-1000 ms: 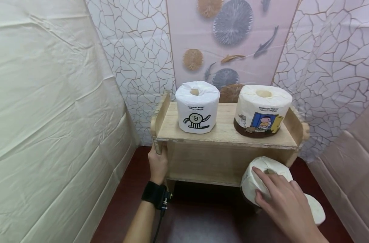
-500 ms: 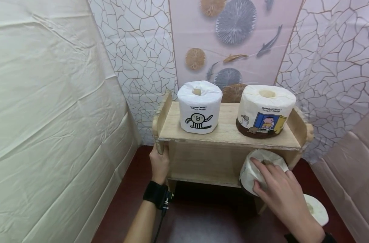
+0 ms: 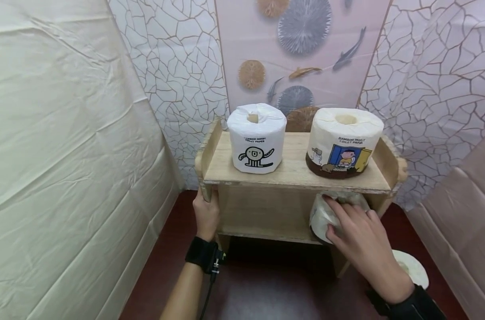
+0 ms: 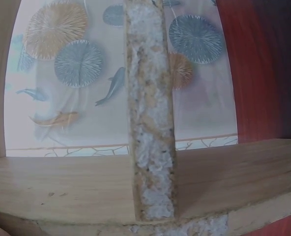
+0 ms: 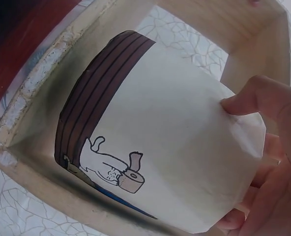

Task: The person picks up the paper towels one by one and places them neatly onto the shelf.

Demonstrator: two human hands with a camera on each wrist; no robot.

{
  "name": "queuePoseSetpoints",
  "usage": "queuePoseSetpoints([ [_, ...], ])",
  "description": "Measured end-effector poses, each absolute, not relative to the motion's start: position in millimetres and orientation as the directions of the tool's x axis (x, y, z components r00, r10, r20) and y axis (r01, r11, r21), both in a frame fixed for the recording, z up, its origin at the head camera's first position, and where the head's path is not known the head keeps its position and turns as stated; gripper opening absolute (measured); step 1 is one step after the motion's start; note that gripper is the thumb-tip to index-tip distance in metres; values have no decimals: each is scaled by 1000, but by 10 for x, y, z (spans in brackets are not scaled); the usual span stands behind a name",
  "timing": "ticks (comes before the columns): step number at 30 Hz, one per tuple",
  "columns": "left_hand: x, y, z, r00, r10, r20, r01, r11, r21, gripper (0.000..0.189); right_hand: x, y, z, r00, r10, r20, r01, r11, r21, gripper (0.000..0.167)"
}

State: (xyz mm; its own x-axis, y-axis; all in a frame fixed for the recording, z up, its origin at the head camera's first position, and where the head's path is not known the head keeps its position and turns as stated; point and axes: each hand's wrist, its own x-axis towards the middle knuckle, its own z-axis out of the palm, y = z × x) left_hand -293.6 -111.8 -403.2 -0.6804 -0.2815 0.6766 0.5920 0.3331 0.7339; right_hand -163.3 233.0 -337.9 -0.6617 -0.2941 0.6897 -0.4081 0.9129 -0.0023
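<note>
My right hand (image 3: 360, 240) grips a wrapped toilet paper roll (image 3: 319, 218) by its top, thumb on the near side and fingers over the rim. The roll is partly under the upper board, at the right end of the lower tier of the wooden shelf (image 3: 294, 164). In the right wrist view, the toilet paper roll (image 5: 170, 123) shows a brown band and a cat drawing, and its base is close to the shelf's side panel. My left hand (image 3: 206, 215) holds the shelf's left side panel below the upper board; its fingers are mostly hidden behind the wood.
On the upper board stand a white toilet paper roll (image 3: 256, 142) at left and a cream toilet paper roll (image 3: 344, 144) at right. Another pale roll (image 3: 414, 269) is on the dark red floor, partly behind my right forearm. Fabric walls (image 3: 86, 155) enclose the shelf.
My right hand has moved the toilet paper roll away from me and slightly left, further in under the upper board. My left hand keeps its grip on the side panel.
</note>
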Motion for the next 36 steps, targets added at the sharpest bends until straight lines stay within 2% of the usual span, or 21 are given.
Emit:
queuePoseSetpoints([
  [8,-2938,-1110,-4033,-675,-287,679,587,349,731,37,-1764,2341,-3435,-660,-305,687,-408,913,13,67],
  [29,-2934,-1094,-4016,-682,-287,673,586,336,738,36,-1908,2264,-3463,-737,-298,607,-398,917,-32,68],
  [36,-2941,-1110,-4037,-670,-291,683,596,338,728,36,-1915,2209,-3453,-723,-318,613,-427,904,-34,73],
])
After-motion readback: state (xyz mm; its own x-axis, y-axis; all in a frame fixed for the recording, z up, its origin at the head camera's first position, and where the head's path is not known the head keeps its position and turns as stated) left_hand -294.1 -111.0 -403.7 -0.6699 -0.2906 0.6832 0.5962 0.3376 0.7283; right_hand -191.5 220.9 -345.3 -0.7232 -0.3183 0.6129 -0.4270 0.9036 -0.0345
